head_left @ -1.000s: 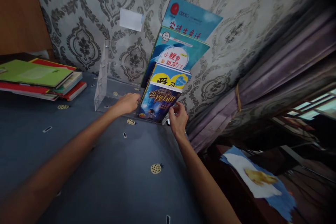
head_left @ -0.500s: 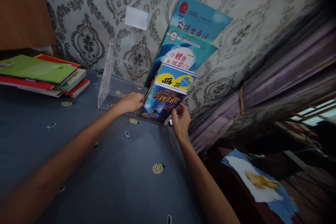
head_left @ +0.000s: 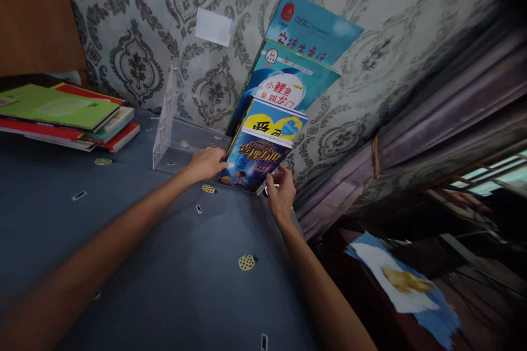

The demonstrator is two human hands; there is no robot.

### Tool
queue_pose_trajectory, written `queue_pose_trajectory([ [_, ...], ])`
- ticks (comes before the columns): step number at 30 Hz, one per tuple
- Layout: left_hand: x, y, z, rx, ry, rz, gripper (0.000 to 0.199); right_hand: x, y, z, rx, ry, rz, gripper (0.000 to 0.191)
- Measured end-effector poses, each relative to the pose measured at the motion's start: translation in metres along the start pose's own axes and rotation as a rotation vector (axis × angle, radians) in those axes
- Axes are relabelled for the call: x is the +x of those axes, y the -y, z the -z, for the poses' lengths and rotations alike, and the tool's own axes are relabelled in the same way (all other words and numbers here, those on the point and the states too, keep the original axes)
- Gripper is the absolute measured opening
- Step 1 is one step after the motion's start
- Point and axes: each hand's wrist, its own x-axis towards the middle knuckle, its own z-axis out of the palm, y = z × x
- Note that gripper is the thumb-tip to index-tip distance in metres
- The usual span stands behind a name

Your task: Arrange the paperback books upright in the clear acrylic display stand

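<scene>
A dark blue book (head_left: 253, 163) with gold lettering leans at the front of a clear acrylic rack (head_left: 162, 140). Behind it, stepped upward, stand a yellow-and-blue book (head_left: 274, 120), a teal book (head_left: 302, 79) and a taller blue book (head_left: 317, 24). My left hand (head_left: 208, 163) has its fingers bunched at the dark blue book's left edge; the fingertips are partly hidden. By that book's lower right corner is my right hand (head_left: 282, 192), its thumb and curved fingers apart. Whether the right fingertips touch the book or the rack I cannot tell.
Several books lie stacked at the left, a green book (head_left: 61, 107) on top. The dark tablecloth (head_left: 164, 263) has a pineapple print. A white card (head_left: 214, 27) is against the patterned wall. To the right hang a tied purple curtain (head_left: 349, 186) and a blue-and-white cloth (head_left: 391, 274).
My left hand has shifted slightly and its fingers sit closer against the dark blue book's edge. My right hand has moved slightly left and down, its fingers a little more spread. The books keep their places.
</scene>
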Motion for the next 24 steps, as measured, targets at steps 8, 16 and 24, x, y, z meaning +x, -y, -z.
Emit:
queue_pose_trajectory([
  [8, 0.001, -0.002, -0.003, -0.003, 0.0, -0.004, 0.023, -0.016, -0.004, 0.002, -0.001, 0.037, -0.007, 0.056],
  [16, 0.0, -0.003, -0.003, 0.002, -0.013, 0.007, 0.023, -0.023, -0.007, 0.001, 0.009, 0.016, 0.034, 0.045],
  [24, 0.001, -0.003, -0.009, 0.05, -0.045, 0.042, 0.026, -0.029, 0.0, 0.002, -0.097, 0.101, 0.218, 0.029],
])
